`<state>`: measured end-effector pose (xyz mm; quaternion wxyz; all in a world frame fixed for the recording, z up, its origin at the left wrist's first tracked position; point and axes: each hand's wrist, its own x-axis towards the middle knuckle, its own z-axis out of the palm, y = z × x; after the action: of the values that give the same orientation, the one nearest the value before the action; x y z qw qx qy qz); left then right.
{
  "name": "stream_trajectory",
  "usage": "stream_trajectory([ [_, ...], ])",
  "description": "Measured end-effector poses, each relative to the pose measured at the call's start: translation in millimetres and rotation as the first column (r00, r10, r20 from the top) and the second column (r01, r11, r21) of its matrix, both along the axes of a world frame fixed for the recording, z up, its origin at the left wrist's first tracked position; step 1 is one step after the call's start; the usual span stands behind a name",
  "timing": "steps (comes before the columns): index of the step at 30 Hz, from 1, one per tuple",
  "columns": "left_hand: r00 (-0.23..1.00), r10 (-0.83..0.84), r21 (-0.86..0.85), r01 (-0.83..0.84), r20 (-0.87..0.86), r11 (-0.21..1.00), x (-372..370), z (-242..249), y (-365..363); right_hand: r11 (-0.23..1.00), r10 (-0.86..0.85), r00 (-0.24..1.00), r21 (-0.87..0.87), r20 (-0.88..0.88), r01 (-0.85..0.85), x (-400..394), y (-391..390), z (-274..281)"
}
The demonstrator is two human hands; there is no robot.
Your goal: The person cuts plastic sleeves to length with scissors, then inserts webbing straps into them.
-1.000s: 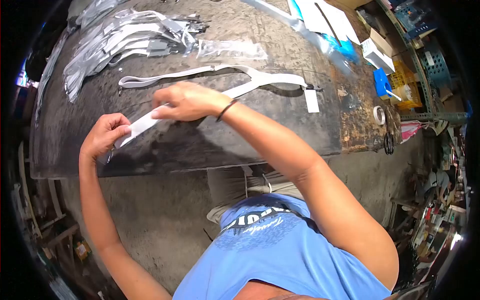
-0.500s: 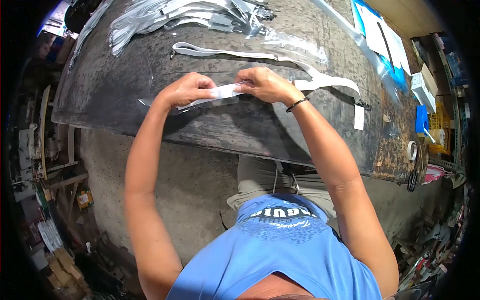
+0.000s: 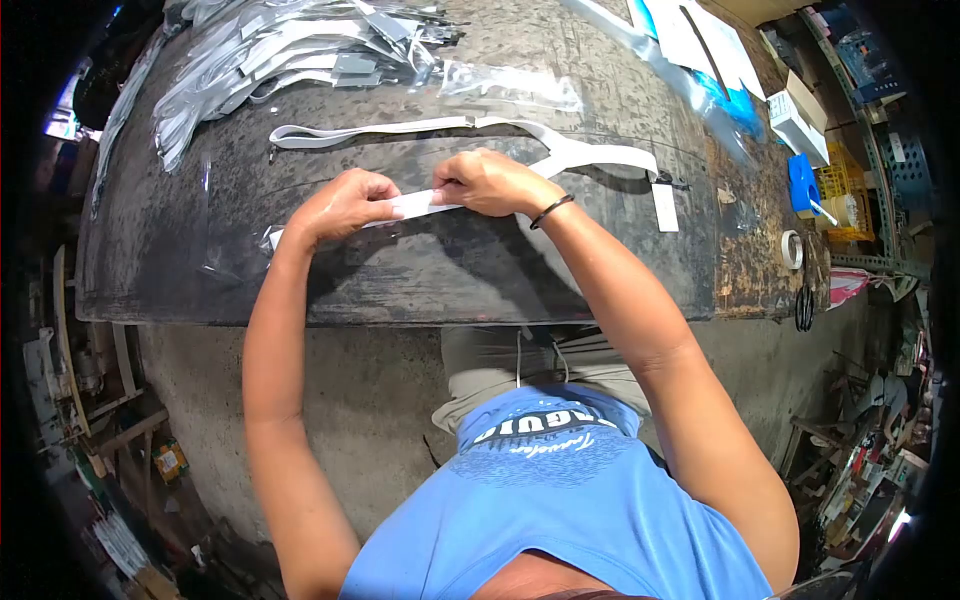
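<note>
A pair of white suspenders (image 3: pixel 575 153) lies across the dark table, with its straps meeting in a Y at the right. One strap runs along the far side, doubled back in a loop at its left end. The nearer strap (image 3: pixel 417 204) passes between both hands. My left hand (image 3: pixel 345 205) is closed on it, thumb and fingers pinching. Close by on the right, my right hand (image 3: pixel 488 182) also pinches the strap, its fingers curled. A white tag (image 3: pixel 666 208) hangs at the right end of the suspenders. Past my left hand, the strap's far end is partly hidden.
Bagged straps (image 3: pixel 300 55) are piled at the back left, with a clear plastic sleeve (image 3: pixel 512 86) beside them. Towards the right are papers (image 3: pixel 720 45), a white box (image 3: pixel 798 120), a blue tape dispenser (image 3: pixel 803 187) and a tape roll (image 3: pixel 792 250). The table's front edge runs below my hands.
The camera view has shifted, so the table's things appear further left. Both hands keep their pinch on the strap. Clear plastic seen beside my left hand earlier no longer shows there plainly.
</note>
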<state>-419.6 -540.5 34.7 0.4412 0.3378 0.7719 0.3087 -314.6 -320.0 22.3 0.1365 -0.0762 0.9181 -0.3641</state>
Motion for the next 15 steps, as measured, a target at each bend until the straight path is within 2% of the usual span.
stream_trajectory([
  [1, 1.000, 0.003, -0.003, -0.003, -0.001, 1.000, 0, 0, 3, 1.000, 0.003, 1.000, -0.003, -0.001, -0.003, 1, 2, 5],
  [4, 1.000, -0.009, 0.003, 0.009, -0.011, 1.000, -6, 0, -2, 0.990, 0.026, 0.999, 0.142, -0.024, -0.022, 9, 22, 8],
  [5, 0.999, -0.009, 0.021, 0.010, -0.031, 1.000, -8, -5, -4, 0.993, 0.055, 0.993, 0.110, -0.105, -0.044, 11, 34, -1],
  [7, 0.998, 0.001, 0.033, 0.001, -0.058, 0.999, -9, -13, -3, 0.999, 0.017, 0.995, 0.042, -0.098, -0.013, 13, 44, -6],
  [9, 0.988, -0.071, 0.090, 0.084, -0.136, 0.992, -6, -17, 10, 0.999, 0.011, 0.996, 0.034, -0.093, -0.007, 13, 45, -13],
  [10, 0.988, -0.061, 0.083, 0.073, -0.141, 0.994, -2, -16, 16, 1.000, -0.004, 0.997, 0.029, -0.079, 0.007, 14, 45, -14],
  [13, 0.994, 0.019, 0.131, -0.005, -0.106, 0.991, 2, -7, 11, 1.000, -0.003, 0.998, -0.028, -0.064, 0.002, 17, 47, -12],
  [15, 0.969, 0.132, 0.156, -0.100, -0.211, 0.983, -2, 4, -2, 0.998, -0.015, 0.998, -0.057, -0.069, 0.011, 18, 48, -9],
])
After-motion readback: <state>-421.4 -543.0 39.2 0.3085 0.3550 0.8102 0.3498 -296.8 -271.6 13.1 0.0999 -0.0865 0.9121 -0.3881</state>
